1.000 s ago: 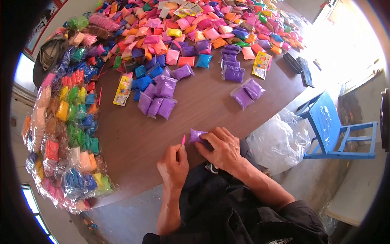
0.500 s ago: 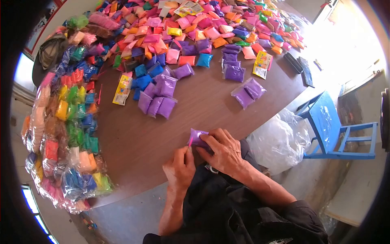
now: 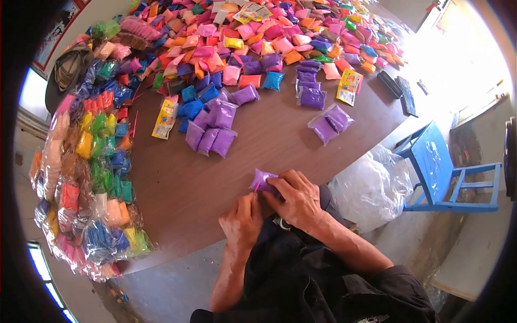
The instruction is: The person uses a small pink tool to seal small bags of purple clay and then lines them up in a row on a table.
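Observation:
At the table's near edge, my right hand (image 3: 298,199) is closed on a small purple packet (image 3: 262,177), thumb and fingers pinching its right side. My left hand (image 3: 240,219) is closed around a thin pink stick (image 3: 257,186), whose tip lies against the packet's lower left part. Most of the stick is hidden in the left fist. Beyond the hands lie a pair of purple packets (image 3: 332,124) on the right and a cluster of purple packets (image 3: 216,126) on the left.
A large heap of colourful packets (image 3: 258,37) covers the far side of the brown table (image 3: 177,210). Clear bags of coloured packets (image 3: 102,177) line its left side. Yellow printed cards (image 3: 349,86) lie among them. A blue chair (image 3: 431,161) and a clear plastic bag (image 3: 371,185) stand at right.
My left hand has shifted slightly right and down, and the pink stick now leans more to the right against the packet. My right hand keeps its grip on the packet.

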`<state>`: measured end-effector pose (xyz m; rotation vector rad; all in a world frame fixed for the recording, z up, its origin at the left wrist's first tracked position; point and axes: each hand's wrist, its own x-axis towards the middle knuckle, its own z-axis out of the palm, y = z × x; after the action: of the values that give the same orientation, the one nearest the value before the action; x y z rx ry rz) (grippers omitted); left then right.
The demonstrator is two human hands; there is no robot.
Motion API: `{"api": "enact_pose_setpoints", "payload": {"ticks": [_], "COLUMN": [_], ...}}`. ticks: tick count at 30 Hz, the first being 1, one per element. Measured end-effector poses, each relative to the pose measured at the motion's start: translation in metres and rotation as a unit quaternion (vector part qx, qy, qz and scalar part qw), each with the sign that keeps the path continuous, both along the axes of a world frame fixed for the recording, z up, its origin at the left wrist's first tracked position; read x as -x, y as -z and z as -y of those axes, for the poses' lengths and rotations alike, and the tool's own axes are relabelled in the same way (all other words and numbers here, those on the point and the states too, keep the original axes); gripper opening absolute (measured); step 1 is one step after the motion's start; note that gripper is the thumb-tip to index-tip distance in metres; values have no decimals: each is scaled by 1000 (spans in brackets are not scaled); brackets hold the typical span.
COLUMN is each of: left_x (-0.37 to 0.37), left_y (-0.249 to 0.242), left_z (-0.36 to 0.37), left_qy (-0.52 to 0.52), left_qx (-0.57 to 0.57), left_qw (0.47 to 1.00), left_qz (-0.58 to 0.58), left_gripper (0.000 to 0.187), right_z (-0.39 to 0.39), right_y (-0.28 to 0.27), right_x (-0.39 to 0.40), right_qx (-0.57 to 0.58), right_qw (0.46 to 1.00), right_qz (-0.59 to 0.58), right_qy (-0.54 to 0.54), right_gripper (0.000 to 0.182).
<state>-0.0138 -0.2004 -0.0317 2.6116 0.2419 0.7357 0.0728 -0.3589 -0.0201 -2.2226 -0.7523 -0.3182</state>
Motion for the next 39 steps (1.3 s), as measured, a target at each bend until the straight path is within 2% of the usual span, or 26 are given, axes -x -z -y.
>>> {"api": "enact_pose_setpoints", "payload": {"ticks": [5,8,11,15,17,21,27,33,36,39], "left_x": [-6,-6,-10,-16,-17,-20,-15,-13,-16,-12], "left_y": [-1,-8,-12,-9,-15,-26,-8,-23,-11,-8], "left_z": [-18,-8,-1,-22,-25,-8,-21,-19,-15,-23], "left_qy": [-57,3,18,-26,-27,20,9,13,50,38], "left_qx": [10,39,49,8,41,58,12,71,44,18], "left_qw": [998,999,999,999,999,998,998,997,998,998], "left_qz": [-15,32,3,-31,-19,-6,-57,-21,-6,-40], "left_gripper": [10,12,11,7,8,11,12,11,10,9], "right_z": [-3,-1,0,-1,-3,-1,-1,-1,0,0], "right_y": [0,0,1,3,2,2,4,3,2,4], "right_x": [1,2,1,1,0,1,1,2,1,1], "right_qx": [7,6,6,3,-2,-5,-8,-6,-6,-11], "right_qw": [1000,1000,1000,1000,1000,1000,999,1000,1000,1000], "right_qz": [9,4,9,26,30,23,34,21,20,26], "right_qy": [8,3,-2,-1,-1,-3,4,5,-2,0], "right_gripper": [33,33,32,29,29,28,29,34,35,35]}}
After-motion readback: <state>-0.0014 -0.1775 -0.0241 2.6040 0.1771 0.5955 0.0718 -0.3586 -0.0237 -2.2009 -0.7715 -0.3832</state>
